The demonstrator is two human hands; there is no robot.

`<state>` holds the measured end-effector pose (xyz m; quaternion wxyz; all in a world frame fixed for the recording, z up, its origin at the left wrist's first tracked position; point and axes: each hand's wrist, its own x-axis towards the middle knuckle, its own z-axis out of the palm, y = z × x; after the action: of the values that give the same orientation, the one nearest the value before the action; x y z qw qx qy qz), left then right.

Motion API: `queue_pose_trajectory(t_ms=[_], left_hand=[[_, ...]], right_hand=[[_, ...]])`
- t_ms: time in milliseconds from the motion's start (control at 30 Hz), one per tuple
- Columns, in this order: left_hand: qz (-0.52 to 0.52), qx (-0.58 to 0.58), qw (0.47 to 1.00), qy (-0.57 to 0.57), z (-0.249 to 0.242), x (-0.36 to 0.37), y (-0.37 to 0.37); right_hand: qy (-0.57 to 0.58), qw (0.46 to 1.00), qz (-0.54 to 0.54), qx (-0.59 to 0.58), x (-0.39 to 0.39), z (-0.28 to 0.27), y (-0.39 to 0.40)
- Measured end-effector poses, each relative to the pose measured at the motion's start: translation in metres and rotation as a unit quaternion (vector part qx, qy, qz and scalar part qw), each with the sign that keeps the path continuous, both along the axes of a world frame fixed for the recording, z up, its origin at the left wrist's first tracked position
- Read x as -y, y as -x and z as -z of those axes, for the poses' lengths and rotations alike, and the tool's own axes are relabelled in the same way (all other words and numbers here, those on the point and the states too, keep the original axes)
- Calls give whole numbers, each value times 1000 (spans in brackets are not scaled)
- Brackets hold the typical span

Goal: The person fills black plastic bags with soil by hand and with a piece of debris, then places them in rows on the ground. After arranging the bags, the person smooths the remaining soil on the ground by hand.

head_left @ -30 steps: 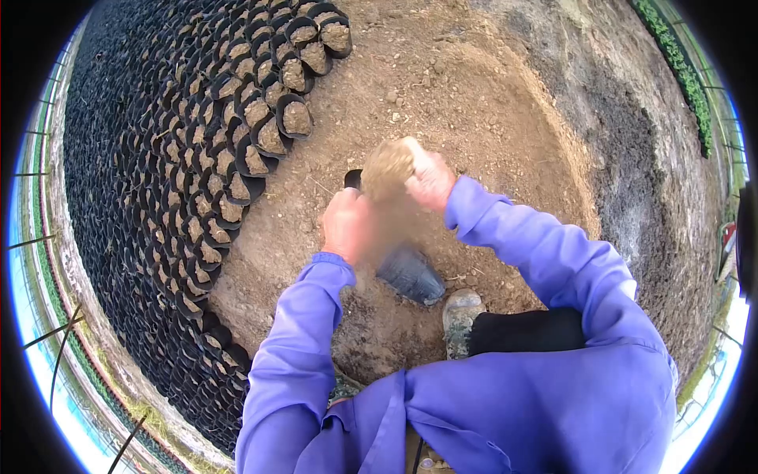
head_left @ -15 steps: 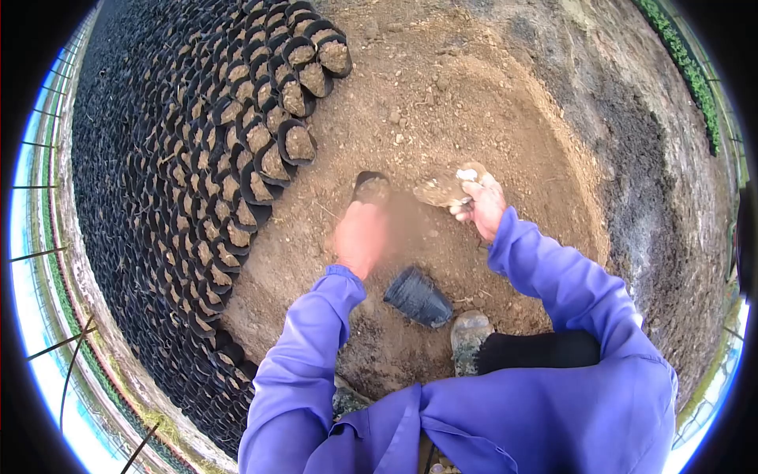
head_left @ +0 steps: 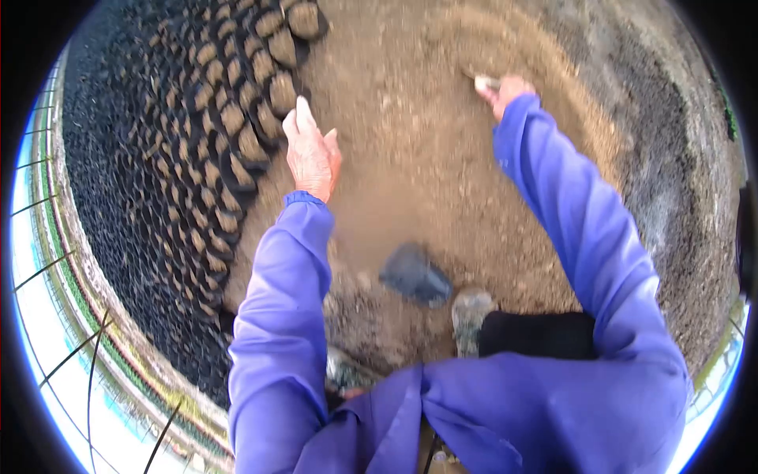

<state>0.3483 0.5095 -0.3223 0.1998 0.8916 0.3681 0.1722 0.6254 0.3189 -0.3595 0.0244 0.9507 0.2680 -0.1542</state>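
Left hand (head_left: 312, 158) out at eleven o'clock, empty palm down, fingers stretched and thumb apart, right beside the soil-filled pots (head_left: 251, 144) massed from nine to eleven. Right hand (head_left: 504, 93) up at one o'clock, over the bare soil (head_left: 395, 118), something pale at its fingertips, too blurred to tell its grip. Lone black pot (head_left: 416, 275) lying tipped near five o'clock, just beside the boot (head_left: 472, 316).

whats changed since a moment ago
The left hand moved forward and left, to the soil-filled black pots; the pot it held no longer shows, its release unclear. The right hand reached forward over brown soil. The dark plastic pot still lies near the shoe.
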Motion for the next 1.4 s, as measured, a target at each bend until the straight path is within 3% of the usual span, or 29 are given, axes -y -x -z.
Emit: queue_pose_trajectory(t_ms=[33,67,100,167,200,300,367,400,433,500,533,600,667,800,867,900,967,1000,1033,1067,1133,1167,1267,1367,1400], left_hand=[[21,-10,1000,11,-9,16,18],[43,-13,999,21,-14,32,34],[46,-53,967,244,22,36,75],[99,-69,818,562,23,58,112],[148,-51,733,662,-21,86,113],[202,-170,815,516,-34,125,135],[289,-146,886,331,-6,123,156],[128,-43,836,531,0,122,158],[-34,64,717,693,4,120,157],[-166,129,634,744,2,105,145],[-145,97,720,672,-10,94,137],[-47,48,888,456,-36,80,123],[103,4,983,152,-54,72,106],[151,63,982,91,-34,71,84],[175,21,983,51,-29,70,78],[181,-16,983,23,-18,70,78],[175,-86,981,-1,-6,70,79],[162,-117,980,1,-6,72,77],[149,-147,978,1,-5,71,74],[150,-172,973,41,-8,70,69],[151,-225,954,126,-11,68,63],[169,-244,946,128,-24,65,56],[172,-145,966,130,18,55,60],[204,-190,957,83,-1,52,31],[164,-121,973,111,-8,46,23]], right_hand=[[-231,954,120,-147,0,16,2],[-440,822,239,-270,1,31,-3],[-611,617,343,-358,5,43,-6],[-625,555,370,-405,2,46,-15],[-633,522,380,-427,2,44,-15],[-594,556,381,-439,10,36,-7],[-578,559,383,-455,4,-2,12],[-572,572,291,-511,10,-9,18],[-547,595,277,-520,12,-11,22],[-489,607,287,-557,12,-35,42],[-507,583,224,-594,13,-39,53],[-477,568,202,-639,11,-45,70],[-469,535,152,-686,5,-56,88],[-442,640,53,-626,-13,-98,131],[-422,703,14,-572,-21,-110,151],[-424,765,-104,-473,-22,-93,157],[-368,864,-214,-268,-24,-63,177],[-333,892,-265,-156,-28,-59,182],[-329,895,-266,-140,-28,-56,181],[-374,881,-173,-232,-29,-60,176],[-441,800,25,-406,-23,-69,164],[-481,761,80,-428,-16,-78,159],[-504,653,212,-523,11,-92,144],[-441,658,330,-513,60,-58,137],[-450,633,367,-512,74,-57,139]])
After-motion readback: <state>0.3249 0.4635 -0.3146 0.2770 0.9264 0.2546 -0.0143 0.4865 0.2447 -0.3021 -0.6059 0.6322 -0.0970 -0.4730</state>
